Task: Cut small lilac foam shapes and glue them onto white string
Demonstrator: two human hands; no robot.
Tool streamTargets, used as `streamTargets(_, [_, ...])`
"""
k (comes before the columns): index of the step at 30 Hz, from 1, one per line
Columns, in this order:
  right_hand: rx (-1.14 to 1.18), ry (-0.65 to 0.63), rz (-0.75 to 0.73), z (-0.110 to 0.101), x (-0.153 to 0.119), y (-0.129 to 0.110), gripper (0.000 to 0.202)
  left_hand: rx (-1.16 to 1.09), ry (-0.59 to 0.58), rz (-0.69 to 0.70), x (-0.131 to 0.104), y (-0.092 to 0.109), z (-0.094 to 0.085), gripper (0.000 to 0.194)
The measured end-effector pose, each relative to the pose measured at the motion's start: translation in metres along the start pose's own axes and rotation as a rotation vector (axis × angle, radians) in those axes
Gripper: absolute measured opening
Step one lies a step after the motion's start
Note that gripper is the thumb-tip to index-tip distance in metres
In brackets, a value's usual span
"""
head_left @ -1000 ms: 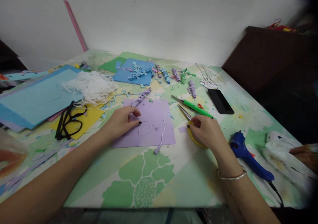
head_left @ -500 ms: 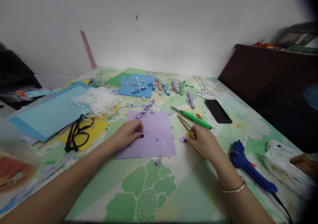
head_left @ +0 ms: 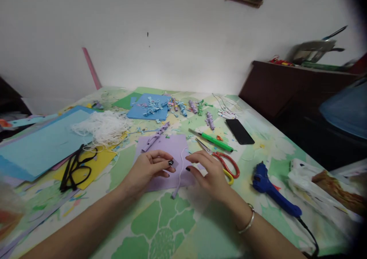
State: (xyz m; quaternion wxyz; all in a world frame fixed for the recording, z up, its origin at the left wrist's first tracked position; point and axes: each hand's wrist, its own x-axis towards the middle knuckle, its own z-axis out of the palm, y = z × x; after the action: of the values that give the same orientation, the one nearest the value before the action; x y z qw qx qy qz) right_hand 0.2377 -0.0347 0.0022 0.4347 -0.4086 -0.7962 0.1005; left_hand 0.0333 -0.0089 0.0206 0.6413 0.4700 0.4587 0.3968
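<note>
the right hand (head_left: pixel 212 176) has come away from the scissors (head_left: pixel 223 160) and in over the purple sheet (head_left: pixel 174 142), towards the left hand (head_left: pixel 149 173). the white string (head_left: pixel 181 171) lies on the sheet between the two hands, its long axis running from the far edge back to the near edge, closer to the right fingertips. the right thumb and forefinger are spread, with nothing between them; the left thumb and fingers pinch a small purple piece (head_left: pixel 176 163) just left of the string.
</note>
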Motion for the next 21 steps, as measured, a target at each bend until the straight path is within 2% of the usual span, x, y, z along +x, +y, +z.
streamTargets(3, [0.062,-0.006,-0.053,0.005,-0.002,0.000,0.021,-0.091,0.032,-0.071,-0.003,-0.009,0.018,0.020])
streamTargets(6, [0.094,0.030,-0.043,0.008,-0.003,0.002,0.021,-0.145,0.050,-0.109,-0.004,-0.015,0.027,0.020])
streamTargets(14, [0.189,0.046,0.048,0.009,-0.002,-0.003,0.009,-0.165,0.095,-0.013,-0.007,-0.018,0.024,0.017])
streamTargets(17, [0.197,0.041,0.088,0.011,-0.004,-0.005,0.013,-0.154,0.110,0.008,-0.006,-0.021,0.023,0.016])
streamTargets(21, [0.213,0.071,0.119,0.014,-0.005,-0.004,0.010,-0.126,0.084,-0.020,-0.005,-0.022,0.024,0.026])
